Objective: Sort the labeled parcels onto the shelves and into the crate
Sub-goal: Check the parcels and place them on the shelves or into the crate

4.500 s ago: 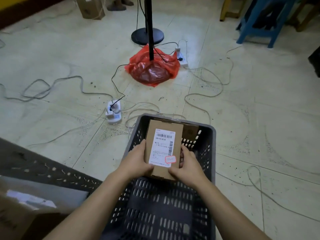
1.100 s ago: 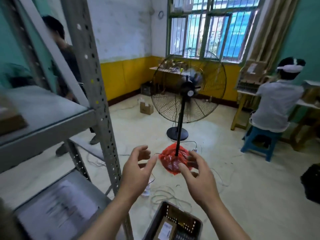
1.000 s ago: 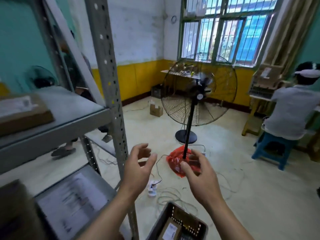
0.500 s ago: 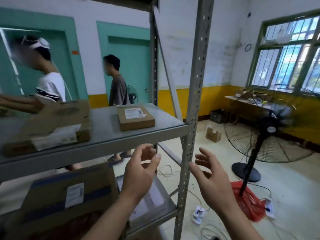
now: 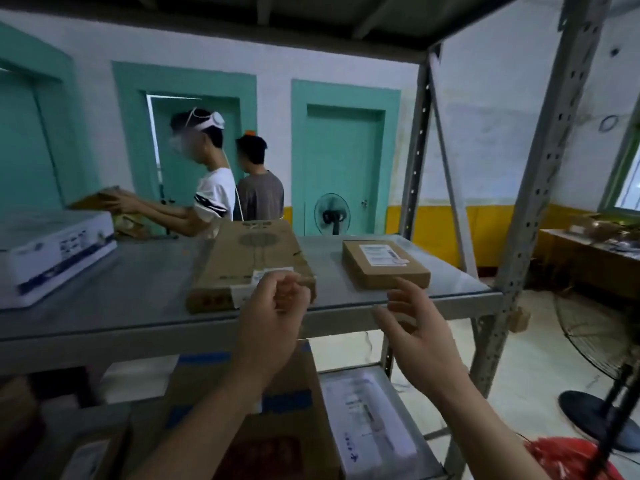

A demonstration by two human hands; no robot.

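A grey metal shelf (image 5: 450,296) runs across the view at chest height. On it lie a long flat brown parcel (image 5: 254,261), a small brown labeled parcel (image 5: 384,268) to its right, and a white box (image 5: 52,251) at the left. My left hand (image 5: 273,323) hovers in front of the long parcel with fingers curled and nothing in them. My right hand (image 5: 415,327) is raised just below the small parcel, fingers spread, empty. On the lower shelf sit a cardboard box with blue tape (image 5: 304,400) and a white envelope (image 5: 367,420). The crate is out of view.
Perforated steel uprights (image 5: 540,181) frame the shelf on the right. Behind the shelf two people (image 5: 214,188) stand by teal doors, one holding a parcel. A standing fan (image 5: 602,344) and a red bag (image 5: 571,459) are on the floor at right.
My view has swung up and left from the crate on the floor to the shelf. Both hands, which had let go of the labeled parcel in the crate, now rise toward the shelf parcels.
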